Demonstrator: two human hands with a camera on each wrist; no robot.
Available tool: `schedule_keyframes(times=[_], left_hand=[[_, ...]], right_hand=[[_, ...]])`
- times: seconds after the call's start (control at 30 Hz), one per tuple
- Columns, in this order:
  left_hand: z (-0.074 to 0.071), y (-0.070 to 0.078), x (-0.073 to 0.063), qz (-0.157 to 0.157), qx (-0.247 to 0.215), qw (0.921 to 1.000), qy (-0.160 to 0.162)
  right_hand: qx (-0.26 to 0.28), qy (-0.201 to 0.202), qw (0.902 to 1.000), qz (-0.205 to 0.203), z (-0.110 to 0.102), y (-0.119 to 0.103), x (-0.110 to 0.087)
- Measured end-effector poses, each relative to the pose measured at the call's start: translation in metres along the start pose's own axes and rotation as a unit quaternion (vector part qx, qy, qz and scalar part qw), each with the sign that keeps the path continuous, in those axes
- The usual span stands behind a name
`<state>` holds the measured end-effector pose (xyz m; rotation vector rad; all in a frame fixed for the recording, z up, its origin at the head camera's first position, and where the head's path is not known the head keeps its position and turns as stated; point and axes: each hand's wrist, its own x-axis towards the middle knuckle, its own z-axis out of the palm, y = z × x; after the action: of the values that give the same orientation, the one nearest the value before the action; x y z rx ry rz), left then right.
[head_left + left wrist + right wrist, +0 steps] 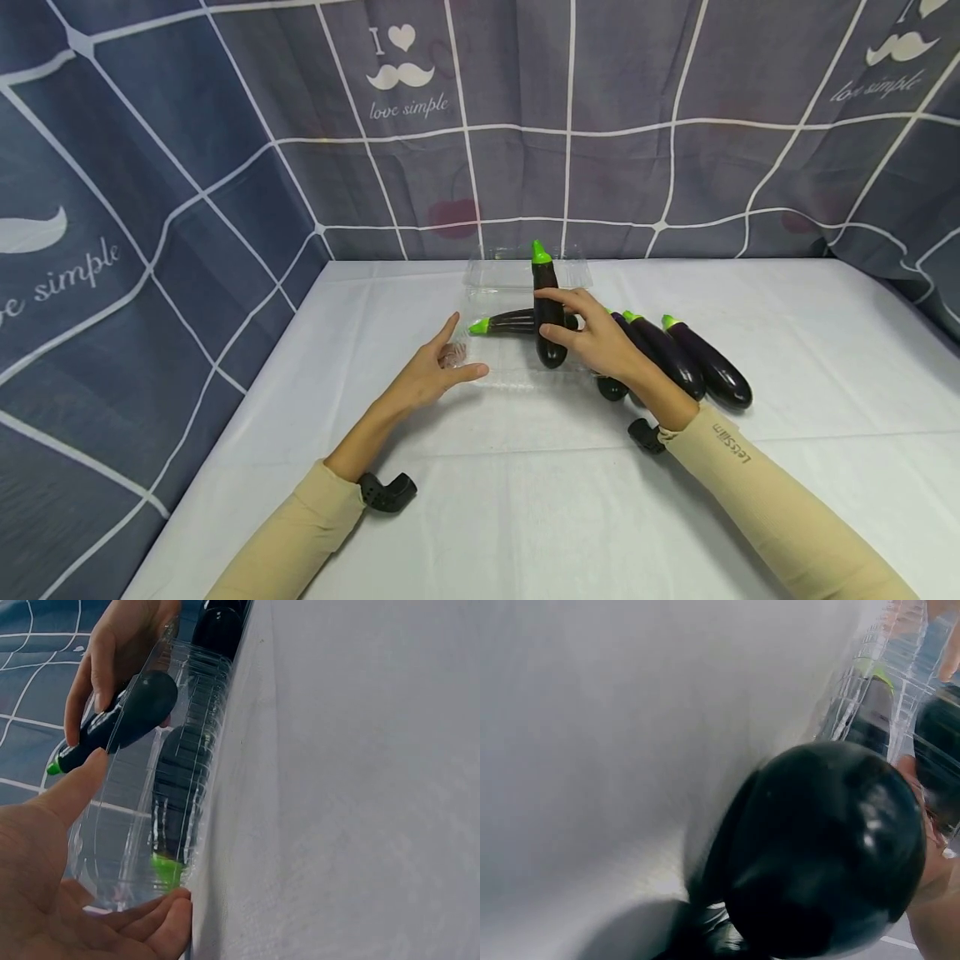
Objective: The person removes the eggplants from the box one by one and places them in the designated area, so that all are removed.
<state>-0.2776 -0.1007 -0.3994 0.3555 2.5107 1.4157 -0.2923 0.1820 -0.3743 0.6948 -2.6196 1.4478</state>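
Note:
My right hand (600, 342) grips an eggplant (548, 315) with a dark glossy body and bright green cap, holding it over a clear plastic clamshell container (525, 379). The cap points away toward the back. Inside the container another eggplant (512, 322) lies crosswise, green end to the left. At the container's left side is my left hand (427, 375), its thumb and index finger spread. In the left wrist view, fingertips of the left hand (45, 877) touch the container's end near the lying eggplant's green cap (166, 870). The right palm is hidden.
Several more eggplants (720, 371) lie to the right of the container, partly behind my right forearm. The container's raised lid (498, 275) stands at the back, near the grey checked cloth (615, 183). A white cloth (525, 517) covers the table.

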Motion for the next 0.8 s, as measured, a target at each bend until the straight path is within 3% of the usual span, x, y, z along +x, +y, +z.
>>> schedule_keyframes(times=[0.8], left_hand=[[0.000,0.001,-0.001,0.001,0.005,1.0000,0.000]], right_hand=[[0.042,0.017,0.9990,0.001,-0.015,-0.022,-0.018]])
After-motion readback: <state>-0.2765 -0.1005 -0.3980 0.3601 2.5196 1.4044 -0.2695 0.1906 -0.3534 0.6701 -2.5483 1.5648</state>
